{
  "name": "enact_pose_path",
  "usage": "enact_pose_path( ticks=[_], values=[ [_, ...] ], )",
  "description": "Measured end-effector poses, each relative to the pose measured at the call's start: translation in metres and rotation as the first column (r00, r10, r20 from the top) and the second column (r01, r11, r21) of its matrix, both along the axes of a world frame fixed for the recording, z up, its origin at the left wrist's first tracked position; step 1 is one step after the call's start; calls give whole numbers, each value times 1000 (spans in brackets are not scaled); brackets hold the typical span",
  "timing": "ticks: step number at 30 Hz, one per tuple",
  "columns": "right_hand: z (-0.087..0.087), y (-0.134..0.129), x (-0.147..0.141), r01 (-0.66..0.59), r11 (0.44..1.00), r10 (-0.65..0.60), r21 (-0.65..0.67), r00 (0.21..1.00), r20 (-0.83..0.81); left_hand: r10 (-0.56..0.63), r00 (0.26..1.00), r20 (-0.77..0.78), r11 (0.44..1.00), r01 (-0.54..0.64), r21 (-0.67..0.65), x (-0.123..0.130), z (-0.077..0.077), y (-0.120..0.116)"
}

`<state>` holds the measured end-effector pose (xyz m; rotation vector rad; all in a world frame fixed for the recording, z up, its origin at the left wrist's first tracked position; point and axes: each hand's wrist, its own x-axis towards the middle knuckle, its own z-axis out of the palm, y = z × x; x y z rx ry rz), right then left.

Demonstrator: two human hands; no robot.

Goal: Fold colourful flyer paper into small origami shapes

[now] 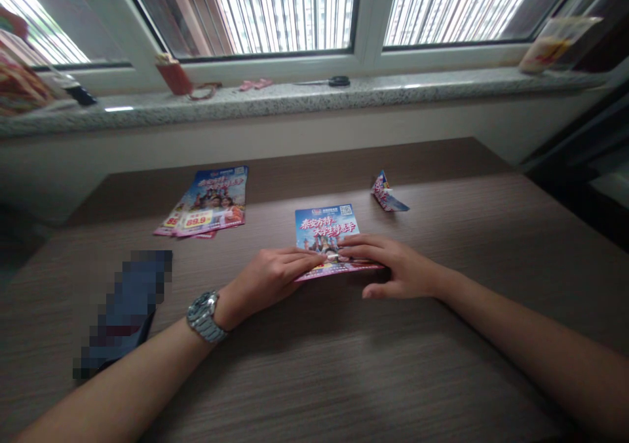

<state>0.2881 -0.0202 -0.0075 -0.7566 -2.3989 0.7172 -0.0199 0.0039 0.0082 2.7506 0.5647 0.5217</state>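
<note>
A printed flyer (324, 230) with a blue top and pink lettering lies on the table in front of me, its near edge slightly raised. My left hand (275, 272), wearing a metal wristwatch (206, 317), has its fingers together over the flyer's lower left side; the thumb is hidden. From the other side, my right hand (393, 266) rests its stretched fingers on the flyer's lower right part. Its thumb stands apart, off the paper. The fingertips of both hands come close together at the flyer's middle. Beyond my right hand sits a small folded paper piece (386, 195) in similar print.
More flyers (216, 200) lie overlapping at the back left of the wood-grain table (304, 371). A dark pixelated object (125, 318) is beside my left forearm. Scissors (334, 82), a red container (175, 78) and a plastic cup (553, 46) stand or lie on the stone windowsill (393, 96).
</note>
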Motion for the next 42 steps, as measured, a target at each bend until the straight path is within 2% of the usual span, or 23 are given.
enact_pose_path(
  ticks=[12, 18, 23, 28, 32, 38, 42],
  values=[
    [1, 0, -7, 98, 995, -98, -7, 986, -131, 121, 990, 68, 993, -122, 4, 3, -4, -7],
    [-2, 3, -11, 235, 972, -235, -12, 963, -129, 251, 957, 148, 967, -241, -82, 8, -7, -5],
    [-4, 7, -13, 249, 968, -249, -11, 961, -119, 327, 922, 206, 944, -307, -122, 13, -10, 0],
    [-4, 8, -13, 266, 964, -266, -13, 960, -90, 333, 939, 92, 938, -319, -135, 13, -11, 5],
    [-6, 10, -12, 279, 960, -279, -18, 956, -86, 299, 954, -5, 951, -299, -76, 13, -13, 7],
    [-10, 11, -14, 300, 954, -299, -5, 950, -91, 311, 950, -31, 950, -312, -27, 13, -16, 7],
    [-10, 10, -16, 308, 947, -306, 94, 952, -29, 327, 944, -35, 945, -328, -14, 12, -15, 6]
  ],
)
